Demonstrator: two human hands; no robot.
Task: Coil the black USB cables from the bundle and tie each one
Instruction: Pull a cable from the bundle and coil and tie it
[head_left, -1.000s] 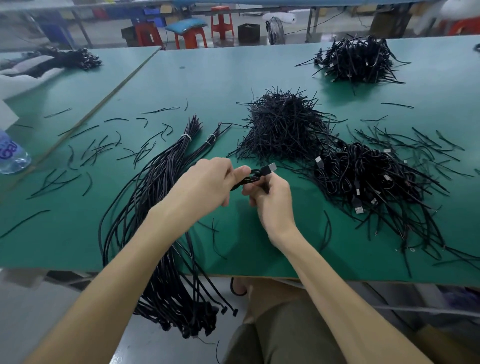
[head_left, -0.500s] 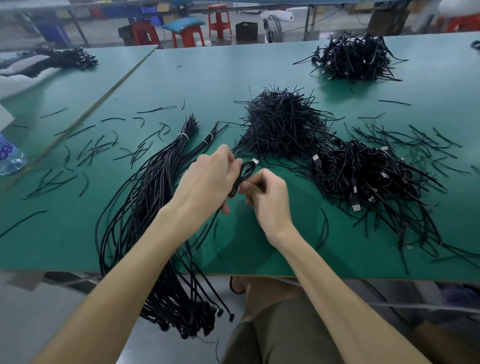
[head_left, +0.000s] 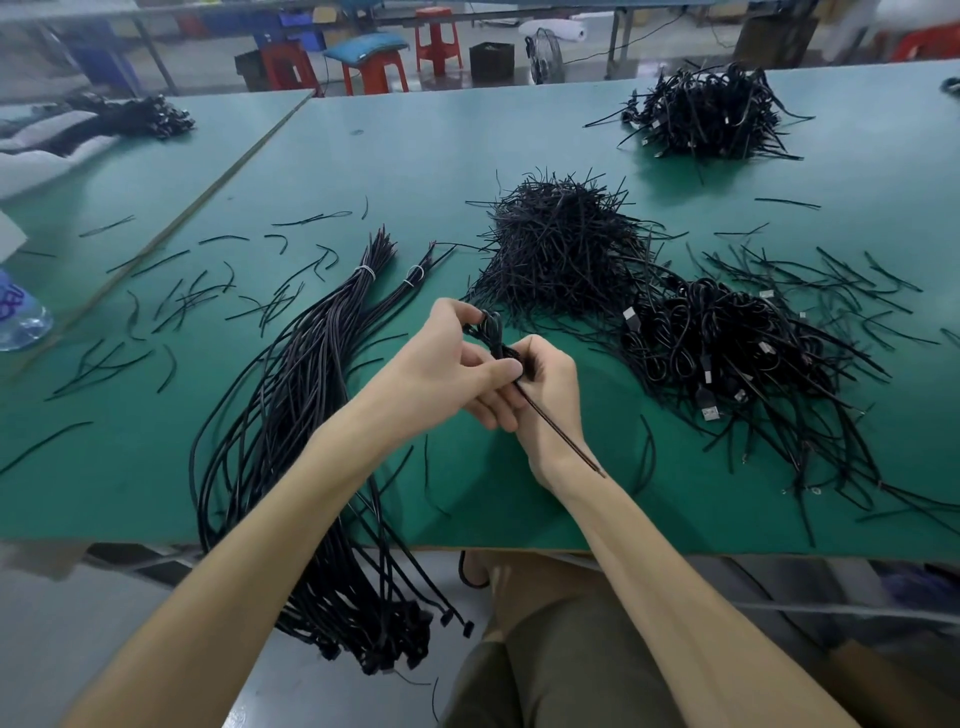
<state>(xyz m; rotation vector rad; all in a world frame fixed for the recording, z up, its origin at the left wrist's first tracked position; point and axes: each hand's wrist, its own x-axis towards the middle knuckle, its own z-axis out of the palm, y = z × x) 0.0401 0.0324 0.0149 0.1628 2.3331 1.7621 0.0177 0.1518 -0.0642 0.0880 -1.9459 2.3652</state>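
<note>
— Green table (head_left: 415, 145), red stools (head_left: 374, 73) behind it. Where's the cable?
— Coiled small, just above the table's middle, between both hands. The left hand (head_left: 457, 364) pinches the cable (head_left: 493, 332) at its top loop. The right hand (head_left: 550, 395) curls round its waist, where the tie (head_left: 561, 436) seems to wrap, free end pointing back over the wrist.
— How to finish well?
— I'd hold the loops flat and twist the tie snug against the coil.
— Anything in the way?
— The bundle (head_left: 291, 405) lies just left, the tie heap (head_left: 561, 249) ahead, the finished coils (head_left: 727, 353) right. Loose ends could snag.

Matt green table top (head_left: 467, 156); cables (head_left: 291, 395) glossy, probably plastic-sheathed
</note>
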